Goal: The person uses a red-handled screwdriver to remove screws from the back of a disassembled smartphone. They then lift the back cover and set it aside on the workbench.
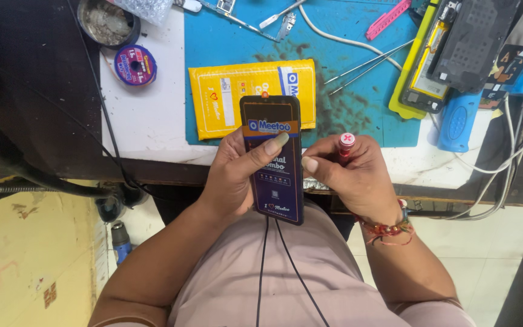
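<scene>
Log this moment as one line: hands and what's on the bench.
left hand: holds dark phone screen upright | right hand: grips red-capped tool, thumb at screen edge | bench: yellow packet, blue mat, tweezers

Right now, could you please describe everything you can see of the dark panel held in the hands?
The phone screen panel is a flat dark rectangle with a printed protective film, orange band near the top. It is held lengthwise over the table edge. The left hand grips its left side, thumb across the face; the right hand touches its right edge.
</scene>
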